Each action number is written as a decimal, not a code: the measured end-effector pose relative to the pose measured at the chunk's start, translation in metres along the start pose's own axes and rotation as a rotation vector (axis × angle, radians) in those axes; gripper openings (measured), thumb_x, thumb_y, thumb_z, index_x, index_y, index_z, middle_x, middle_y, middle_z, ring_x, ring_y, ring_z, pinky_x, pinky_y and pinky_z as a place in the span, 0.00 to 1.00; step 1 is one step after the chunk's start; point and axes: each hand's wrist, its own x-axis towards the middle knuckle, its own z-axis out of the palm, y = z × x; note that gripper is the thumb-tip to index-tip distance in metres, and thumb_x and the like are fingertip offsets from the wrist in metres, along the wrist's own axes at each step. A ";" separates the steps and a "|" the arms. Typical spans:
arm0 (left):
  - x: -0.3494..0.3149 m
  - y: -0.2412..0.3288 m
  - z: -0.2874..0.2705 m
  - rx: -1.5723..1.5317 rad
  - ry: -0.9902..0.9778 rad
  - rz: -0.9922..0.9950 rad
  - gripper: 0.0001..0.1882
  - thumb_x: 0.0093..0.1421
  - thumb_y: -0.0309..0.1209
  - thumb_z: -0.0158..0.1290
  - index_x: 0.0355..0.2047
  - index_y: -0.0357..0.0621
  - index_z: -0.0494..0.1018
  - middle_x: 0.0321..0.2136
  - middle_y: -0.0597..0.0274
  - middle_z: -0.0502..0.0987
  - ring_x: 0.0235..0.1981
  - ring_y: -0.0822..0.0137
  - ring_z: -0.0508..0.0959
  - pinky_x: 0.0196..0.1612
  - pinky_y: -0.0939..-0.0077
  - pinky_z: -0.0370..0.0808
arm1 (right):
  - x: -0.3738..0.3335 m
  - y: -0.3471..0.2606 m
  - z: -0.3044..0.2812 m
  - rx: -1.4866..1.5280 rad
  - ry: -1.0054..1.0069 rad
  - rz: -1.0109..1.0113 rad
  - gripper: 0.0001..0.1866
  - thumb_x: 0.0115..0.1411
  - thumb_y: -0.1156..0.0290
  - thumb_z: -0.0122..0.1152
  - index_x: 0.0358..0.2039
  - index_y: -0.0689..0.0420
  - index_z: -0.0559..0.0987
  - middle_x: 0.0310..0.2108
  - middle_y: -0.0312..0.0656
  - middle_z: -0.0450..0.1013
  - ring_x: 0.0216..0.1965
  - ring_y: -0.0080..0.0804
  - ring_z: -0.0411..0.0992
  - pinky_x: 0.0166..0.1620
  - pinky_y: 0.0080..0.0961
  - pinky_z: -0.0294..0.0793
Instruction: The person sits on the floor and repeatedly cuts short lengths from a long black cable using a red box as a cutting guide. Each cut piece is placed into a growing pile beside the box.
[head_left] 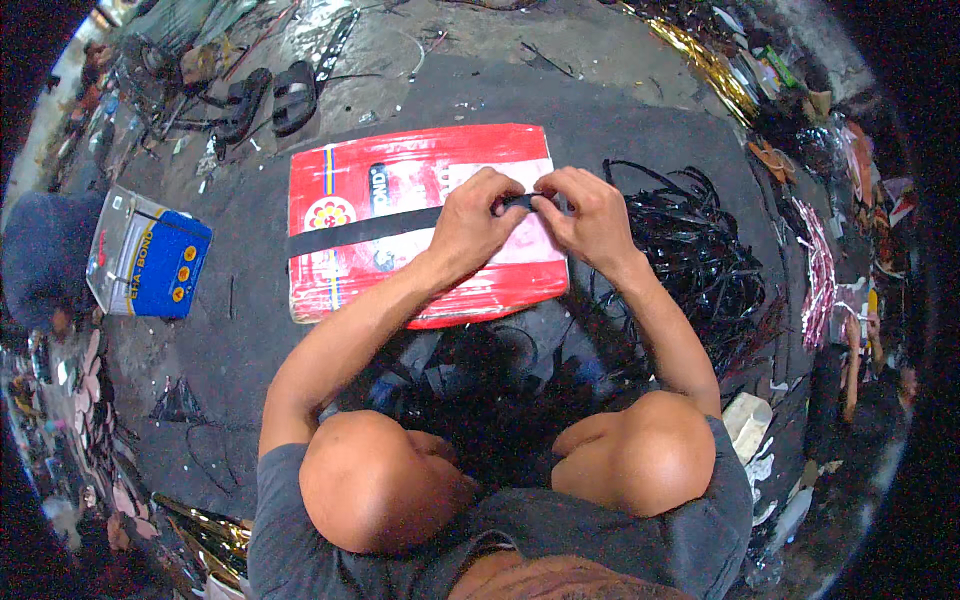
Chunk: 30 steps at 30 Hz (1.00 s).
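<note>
A flat red rectangular block, wrapped in shiny printed plastic, lies in front of my knees. A flat black strap runs across its middle from the left edge toward the right. Near the block's right side, my left hand pinches the strap between thumb and fingertips. Just beside it, my right hand is also closed in a pinch on the same strap. The two sets of fingertips nearly meet, and they partly hide the strap between them.
A tangled heap of glossy black strips lies right of the block. To the left stands a blue and clear box-shaped container near a dark round seat. Black sandals lie at the far left; gold tinsel lies far right.
</note>
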 end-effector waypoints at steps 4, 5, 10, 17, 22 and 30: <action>0.000 0.002 0.009 0.018 0.072 0.048 0.07 0.53 0.27 0.63 0.32 0.40 0.79 0.31 0.57 0.77 0.31 0.62 0.80 0.34 0.70 0.77 | -0.007 0.002 0.000 -0.039 0.036 -0.043 0.07 0.55 0.67 0.66 0.32 0.54 0.80 0.31 0.40 0.74 0.33 0.42 0.76 0.36 0.36 0.77; -0.001 0.002 0.008 0.038 0.076 0.053 0.07 0.53 0.27 0.63 0.32 0.40 0.80 0.31 0.58 0.77 0.31 0.62 0.80 0.34 0.70 0.77 | -0.008 0.001 0.000 -0.017 0.039 -0.019 0.07 0.55 0.68 0.67 0.33 0.54 0.81 0.32 0.40 0.74 0.32 0.40 0.76 0.35 0.35 0.77; -0.005 0.002 0.008 0.059 0.104 0.071 0.07 0.53 0.27 0.63 0.32 0.41 0.80 0.30 0.59 0.77 0.31 0.62 0.80 0.34 0.69 0.77 | -0.008 -0.001 -0.003 0.042 0.043 0.005 0.06 0.56 0.71 0.67 0.34 0.56 0.82 0.33 0.41 0.74 0.30 0.37 0.77 0.34 0.32 0.77; -0.001 -0.005 0.004 0.094 0.069 0.140 0.07 0.52 0.26 0.63 0.32 0.41 0.80 0.29 0.59 0.76 0.31 0.62 0.80 0.34 0.68 0.77 | -0.007 0.010 -0.007 0.002 -0.069 -0.076 0.08 0.55 0.66 0.68 0.33 0.54 0.82 0.36 0.39 0.73 0.34 0.38 0.77 0.37 0.33 0.78; 0.004 -0.003 -0.002 0.022 0.005 0.105 0.07 0.51 0.26 0.64 0.32 0.40 0.80 0.29 0.57 0.76 0.30 0.62 0.79 0.35 0.70 0.76 | -0.007 0.016 -0.010 0.158 -0.060 0.014 0.09 0.53 0.65 0.69 0.33 0.54 0.83 0.38 0.41 0.72 0.35 0.39 0.77 0.39 0.34 0.78; 0.004 0.000 -0.002 0.032 0.001 0.061 0.06 0.52 0.25 0.63 0.32 0.41 0.82 0.28 0.58 0.78 0.29 0.64 0.80 0.34 0.71 0.76 | -0.017 0.021 0.012 0.268 0.114 0.122 0.08 0.50 0.70 0.73 0.31 0.56 0.84 0.37 0.39 0.72 0.32 0.30 0.74 0.34 0.25 0.75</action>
